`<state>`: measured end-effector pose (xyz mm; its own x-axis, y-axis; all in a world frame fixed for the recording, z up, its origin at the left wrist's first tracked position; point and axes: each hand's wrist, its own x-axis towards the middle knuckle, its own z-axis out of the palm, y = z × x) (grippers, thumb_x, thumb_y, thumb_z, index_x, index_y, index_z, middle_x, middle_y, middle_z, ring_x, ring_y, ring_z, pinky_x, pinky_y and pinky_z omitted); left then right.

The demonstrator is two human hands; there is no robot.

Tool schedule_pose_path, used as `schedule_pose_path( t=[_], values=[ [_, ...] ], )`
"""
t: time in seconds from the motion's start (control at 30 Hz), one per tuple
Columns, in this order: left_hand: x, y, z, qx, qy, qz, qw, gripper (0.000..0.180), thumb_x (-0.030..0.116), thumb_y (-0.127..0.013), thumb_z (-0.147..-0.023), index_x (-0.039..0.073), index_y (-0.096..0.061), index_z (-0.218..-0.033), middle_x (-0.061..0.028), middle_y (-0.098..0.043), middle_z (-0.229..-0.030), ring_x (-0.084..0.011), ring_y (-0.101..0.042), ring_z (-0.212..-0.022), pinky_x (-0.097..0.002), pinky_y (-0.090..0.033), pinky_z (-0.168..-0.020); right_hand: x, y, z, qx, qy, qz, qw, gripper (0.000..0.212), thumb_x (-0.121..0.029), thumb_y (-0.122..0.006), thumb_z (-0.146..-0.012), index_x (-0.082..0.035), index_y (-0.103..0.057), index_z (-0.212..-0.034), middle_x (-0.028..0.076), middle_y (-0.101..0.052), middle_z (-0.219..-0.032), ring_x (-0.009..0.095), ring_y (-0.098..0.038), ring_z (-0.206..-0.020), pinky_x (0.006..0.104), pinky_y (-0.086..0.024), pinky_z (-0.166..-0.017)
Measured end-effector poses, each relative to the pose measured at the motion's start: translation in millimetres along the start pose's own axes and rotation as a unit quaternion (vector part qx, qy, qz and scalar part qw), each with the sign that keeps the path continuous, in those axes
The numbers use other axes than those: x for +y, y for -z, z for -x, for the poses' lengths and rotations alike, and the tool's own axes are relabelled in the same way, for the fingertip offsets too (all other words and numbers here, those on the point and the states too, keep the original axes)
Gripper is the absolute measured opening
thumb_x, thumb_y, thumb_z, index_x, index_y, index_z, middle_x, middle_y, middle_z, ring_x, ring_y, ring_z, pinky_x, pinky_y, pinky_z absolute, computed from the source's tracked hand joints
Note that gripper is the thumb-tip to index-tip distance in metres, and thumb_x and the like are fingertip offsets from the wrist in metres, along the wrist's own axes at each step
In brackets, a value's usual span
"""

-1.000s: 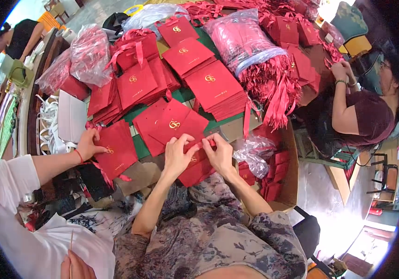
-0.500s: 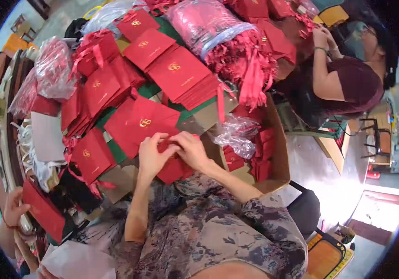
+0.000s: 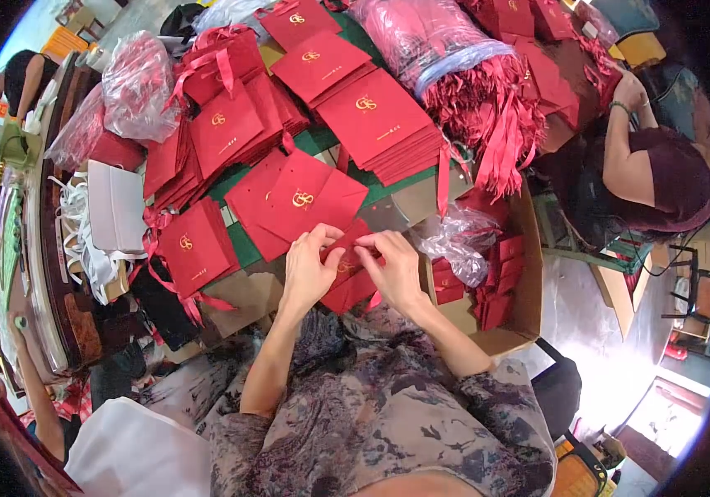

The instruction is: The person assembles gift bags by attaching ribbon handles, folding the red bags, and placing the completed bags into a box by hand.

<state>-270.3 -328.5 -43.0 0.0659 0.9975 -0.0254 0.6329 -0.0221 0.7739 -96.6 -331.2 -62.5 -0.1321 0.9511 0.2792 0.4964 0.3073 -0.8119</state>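
Just above my lap lies a small red paper bag (image 3: 348, 291) with gold print, partly hidden by my hands. My left hand (image 3: 309, 267) rests at its left side, fingers bent, with a gap between thumb and forefinger. On the other side my right hand (image 3: 395, 272) has thumb and forefinger brought close together over the bag; what is between them is too small to make out. A pink ribbon (image 3: 374, 301) hangs beside the bag under my right hand. Flat red bags (image 3: 313, 201) lie just beyond my fingers.
Stacks of red bags (image 3: 380, 124) cover the green tabletop. Farther back is a plastic sack (image 3: 417, 37) of pink ribbons. At my right stands an open cardboard box (image 3: 525, 306) holding red bags and crumpled clear plastic (image 3: 458, 248). A co-worker (image 3: 653, 174) sits at the far right.
The view has shifted, so the table appears farther right. My hands have moved apart, showing more of the bag between them. At the left, another person's hand and red folder have moved lower.
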Motion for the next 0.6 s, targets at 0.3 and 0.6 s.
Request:
schedule_pose_path(
  t=[0.3,0.6],
  values=[
    [13,-2,5,0.026,-0.042,-0.026,0.998,0.023,0.003,-0.070,-0.081,0.004,-0.065,-0.103,-0.0130,-0.071,-0.089,-0.0292,-0.069,-0.085,-0.0380,-0.054,-0.077,-2,2,-4,-0.015,-0.057,-0.048,0.997,0.014,-0.008,-0.076,-0.080,-0.004,-0.068,-0.091,0.010,-0.068,-0.081,0.028,-0.065,-0.076,0.0371,-0.052,-0.067],
    [10,0,0,0.010,0.031,0.077,0.996,0.017,0.007,-0.069,-0.087,0.004,-0.064,-0.102,-0.0100,-0.071,-0.082,-0.0161,-0.067,-0.073,-0.0299,-0.051,-0.068,7,16,-8,-0.083,-0.173,-0.166,0.967,0.017,-0.007,-0.072,-0.087,-0.001,-0.070,-0.102,0.008,-0.074,-0.091,0.011,-0.068,-0.080,0.0270,-0.053,-0.074]
  ],
)
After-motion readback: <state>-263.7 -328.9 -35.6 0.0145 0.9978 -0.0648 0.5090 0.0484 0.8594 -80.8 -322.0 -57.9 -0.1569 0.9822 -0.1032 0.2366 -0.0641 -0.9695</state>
